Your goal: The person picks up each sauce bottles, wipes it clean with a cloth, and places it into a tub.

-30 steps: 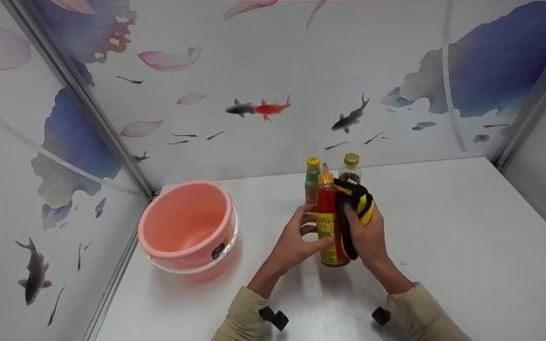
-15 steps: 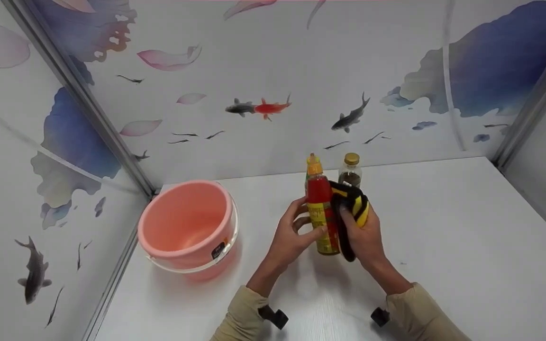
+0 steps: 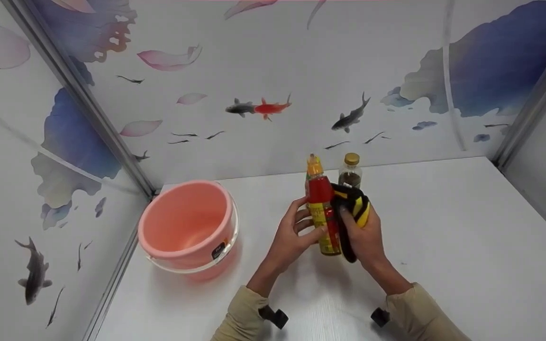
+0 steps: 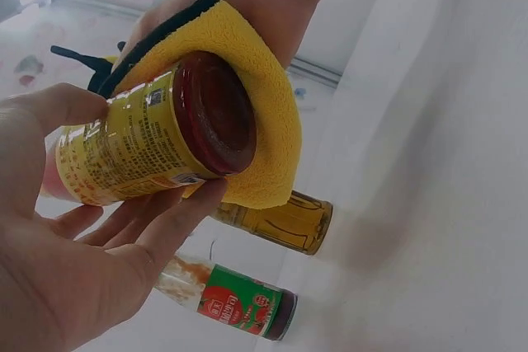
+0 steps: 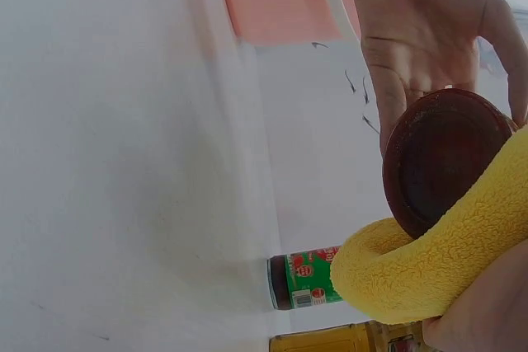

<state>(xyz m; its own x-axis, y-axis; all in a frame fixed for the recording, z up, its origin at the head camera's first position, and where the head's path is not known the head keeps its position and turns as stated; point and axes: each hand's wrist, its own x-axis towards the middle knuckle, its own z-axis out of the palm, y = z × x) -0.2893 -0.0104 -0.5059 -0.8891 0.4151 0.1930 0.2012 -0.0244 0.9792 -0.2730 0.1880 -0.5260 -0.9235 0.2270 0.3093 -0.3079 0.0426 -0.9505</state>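
Observation:
In the head view my left hand (image 3: 294, 237) grips a squeeze bottle of red sauce (image 3: 320, 189) with a yellow label and an orange nozzle cap. The bottle leans slightly left, and its dark base faces both wrist cameras. My right hand (image 3: 370, 239) holds a yellow cloth with black trim (image 3: 362, 213) against the bottle's right side. Seen from the left wrist, the cloth (image 4: 276, 138) wraps around behind the base. Beyond the hands stands a green-labelled glass bottle (image 4: 235, 302), mostly hidden in the head view. Beside it is a gold-capped bottle (image 3: 350, 179) with amber contents.
A pink bucket (image 3: 178, 258) with a white handle (image 3: 192, 271) stands left of the hands on the white table (image 3: 443, 237). Printed wall panels (image 3: 273, 57) close off the back and both sides.
Over the last second the sauce bottle has moved left and up with both hands and tilted left, covering most of the green-labelled bottle. The cloth now sits slightly further left. Bucket unmoved.

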